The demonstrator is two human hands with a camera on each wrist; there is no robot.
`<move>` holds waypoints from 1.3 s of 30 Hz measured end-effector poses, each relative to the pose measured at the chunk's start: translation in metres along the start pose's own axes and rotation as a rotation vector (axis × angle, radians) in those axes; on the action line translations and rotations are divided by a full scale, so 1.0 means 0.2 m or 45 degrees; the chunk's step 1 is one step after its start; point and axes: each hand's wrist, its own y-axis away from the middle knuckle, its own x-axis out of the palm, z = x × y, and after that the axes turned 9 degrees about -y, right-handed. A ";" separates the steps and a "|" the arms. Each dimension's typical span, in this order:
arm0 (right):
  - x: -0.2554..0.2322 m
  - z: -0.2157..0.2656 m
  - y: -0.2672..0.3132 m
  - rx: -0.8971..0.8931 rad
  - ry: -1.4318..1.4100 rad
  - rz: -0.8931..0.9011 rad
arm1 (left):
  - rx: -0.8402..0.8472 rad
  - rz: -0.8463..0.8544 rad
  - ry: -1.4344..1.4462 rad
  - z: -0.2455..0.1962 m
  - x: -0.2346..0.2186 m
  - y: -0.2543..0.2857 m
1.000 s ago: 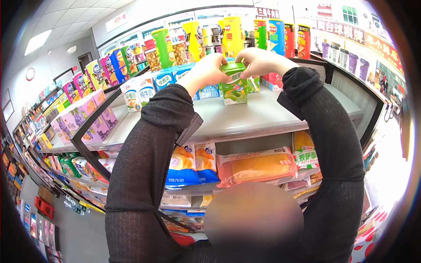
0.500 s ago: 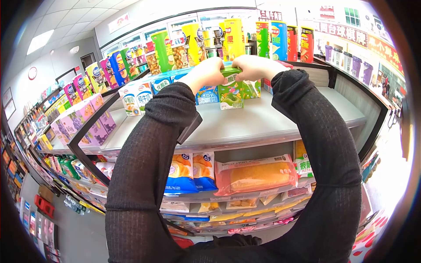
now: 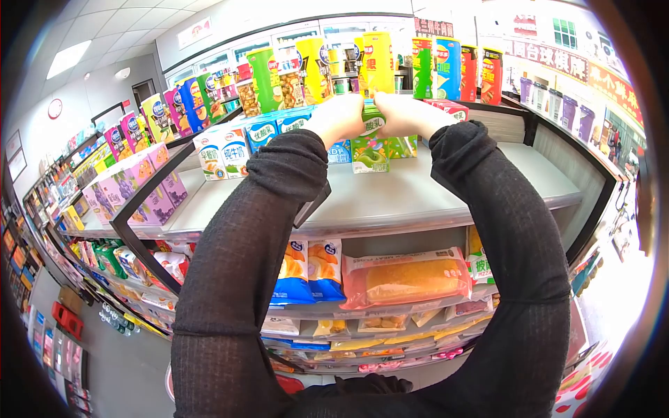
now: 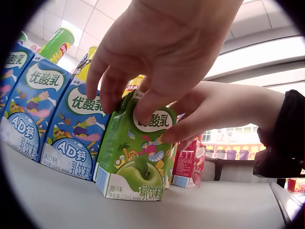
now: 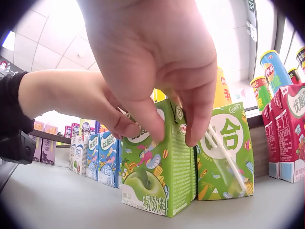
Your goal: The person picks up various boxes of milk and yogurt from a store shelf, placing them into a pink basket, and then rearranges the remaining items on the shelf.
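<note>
A green apple-flavoured milk drink carton point(image 3: 371, 159) stands upright at the front of the grey shelf, with both hands on its upper part. My left hand point(image 4: 167, 47) grips it from the left, thumb on the printed front and fingers curled over the top side. From the right, my right hand point(image 5: 157, 62) pinches the upper corner, thumb on the front and fingers along the side panel. Right behind it stands another green carton point(image 5: 228, 157) with a white straw on its side. Blue milk drink cartons point(image 4: 76, 129) line up to the left.
Red cartons point(image 5: 290, 129) stand to the right at the back. White milk cartons point(image 3: 221, 155) are at the left end of the row. Tall chip canisters point(image 3: 376, 63) rise behind. Bagged bread point(image 3: 408, 279) lies on the shelf below, and dark frame bars point(image 3: 592, 202) edge the right side.
Both hands have come closer together and lower over the carton, covering more of its top. The carton stays at about the same place on the shelf, while the head view has shifted slightly.
</note>
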 end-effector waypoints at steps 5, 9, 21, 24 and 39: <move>0.02 0.00 -0.02 0.023 0.037 -0.027 | -0.061 -0.048 0.062 -0.02 0.02 0.01; 0.07 -0.02 -0.03 0.033 0.000 -0.108 | 0.007 -0.184 0.085 -0.03 0.01 0.04; -0.17 0.20 0.28 -0.197 -0.108 -0.187 | 0.219 -0.478 0.071 0.05 -0.16 0.35; -0.16 0.43 0.49 -0.307 -0.387 -0.378 | 0.406 -0.748 0.224 0.03 -0.24 0.75; 1.76 1.45 1.32 0.136 -1.510 0.993 | -0.983 0.379 1.116 0.15 1.00 3.01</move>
